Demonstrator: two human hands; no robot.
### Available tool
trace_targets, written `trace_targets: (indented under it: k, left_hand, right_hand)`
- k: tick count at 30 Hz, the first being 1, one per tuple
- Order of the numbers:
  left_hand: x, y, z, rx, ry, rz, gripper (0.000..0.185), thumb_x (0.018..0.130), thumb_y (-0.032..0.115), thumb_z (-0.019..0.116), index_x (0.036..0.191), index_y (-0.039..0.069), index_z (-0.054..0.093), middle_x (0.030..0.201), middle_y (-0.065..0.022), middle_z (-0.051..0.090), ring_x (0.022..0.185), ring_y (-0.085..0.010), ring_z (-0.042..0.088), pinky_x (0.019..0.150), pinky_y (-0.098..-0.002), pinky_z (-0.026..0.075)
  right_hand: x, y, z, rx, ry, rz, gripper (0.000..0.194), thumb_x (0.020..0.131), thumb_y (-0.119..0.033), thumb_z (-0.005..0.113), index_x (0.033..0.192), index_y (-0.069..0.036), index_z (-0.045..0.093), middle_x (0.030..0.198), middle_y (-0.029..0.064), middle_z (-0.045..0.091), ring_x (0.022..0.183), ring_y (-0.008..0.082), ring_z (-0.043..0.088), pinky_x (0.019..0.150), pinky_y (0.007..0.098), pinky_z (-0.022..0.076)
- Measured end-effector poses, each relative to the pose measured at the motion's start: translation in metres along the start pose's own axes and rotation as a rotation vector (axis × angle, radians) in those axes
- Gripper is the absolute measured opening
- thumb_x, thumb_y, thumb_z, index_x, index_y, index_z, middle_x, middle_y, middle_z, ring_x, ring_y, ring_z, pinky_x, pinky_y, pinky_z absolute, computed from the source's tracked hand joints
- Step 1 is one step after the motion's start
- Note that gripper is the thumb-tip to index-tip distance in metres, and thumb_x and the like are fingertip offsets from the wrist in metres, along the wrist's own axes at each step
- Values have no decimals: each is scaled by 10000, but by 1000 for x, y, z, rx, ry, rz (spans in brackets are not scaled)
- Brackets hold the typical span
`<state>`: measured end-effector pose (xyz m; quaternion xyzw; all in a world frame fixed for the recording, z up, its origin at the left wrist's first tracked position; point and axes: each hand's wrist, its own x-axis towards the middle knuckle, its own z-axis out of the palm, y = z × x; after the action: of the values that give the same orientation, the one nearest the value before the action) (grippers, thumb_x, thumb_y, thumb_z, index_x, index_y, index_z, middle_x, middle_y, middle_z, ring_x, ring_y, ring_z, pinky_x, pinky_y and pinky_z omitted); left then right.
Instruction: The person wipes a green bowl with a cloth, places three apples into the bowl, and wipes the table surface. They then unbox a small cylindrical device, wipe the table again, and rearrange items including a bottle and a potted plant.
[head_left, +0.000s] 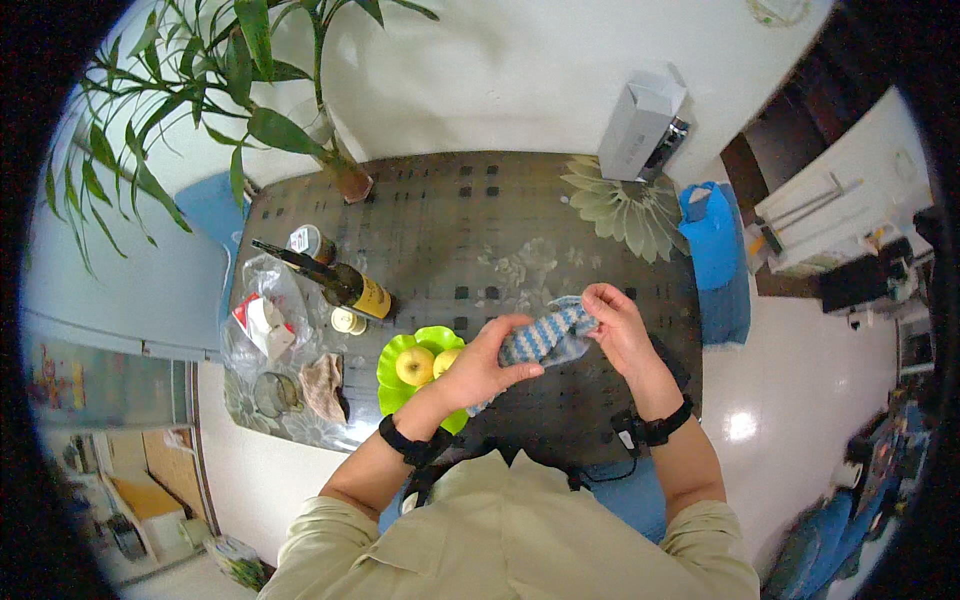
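A blue-and-grey striped knitted piece (538, 337) is stretched between my two hands above the front of the table. My left hand (484, 367) grips its left part, thumb in front and fingers behind. Its upper right edge is pinched between the thumb and fingertips of my right hand (619, 322). A strip of the same knit hangs below my left hand. Just left of that hand, a green scalloped bowl (390, 352) holds yellow apples (415, 365), partly hidden by my hand and forearm.
On the table's left stand a dark bottle (367, 292), a lidded jar (307, 241), a glass cup (276, 394) and a crumpled cloth (324, 386). Clear plastic wrapping (262, 277) lies there too. A potted plant (349, 180) and a box (637, 127) stand along the wall.
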<state>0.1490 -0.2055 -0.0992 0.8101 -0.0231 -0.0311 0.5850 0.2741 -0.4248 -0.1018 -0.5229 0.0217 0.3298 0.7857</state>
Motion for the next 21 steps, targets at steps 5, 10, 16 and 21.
trace_targets:
  k: [5,10,16,21]
  left_hand:
    - [6,1,10,342,-47,-126,483,859,207,701,1291,81,526,1214,-190,596,1069,-381,605,874,-432,510]
    - [9,-15,0,472,-16,-285,416,837,191,637,1230,76,568,1159,-173,631,1004,-383,634,838,-459,523]
    - [29,-45,-40,515,-104,-271,369,826,171,631,1173,47,609,1103,-206,640,1043,-398,609,885,-463,496]
    - [48,-72,-42,392,366,24,386,805,-20,581,1185,44,602,1186,-202,541,1070,-414,575,865,-448,510]
  right_hand:
    - [35,-18,-17,-373,-19,-60,160,912,-193,721,983,-77,638,895,-34,599,832,69,524,759,231,410]
    - [45,-19,-25,-256,-118,80,120,918,-138,700,983,-62,635,935,-19,605,848,95,548,784,242,433]
    - [72,-17,-50,-329,-142,214,207,935,-33,624,1138,-48,665,959,4,606,876,108,566,743,271,466]
    - [102,-1,-69,-319,-58,81,308,908,7,631,1209,-47,671,1037,19,619,921,112,564,794,253,461]
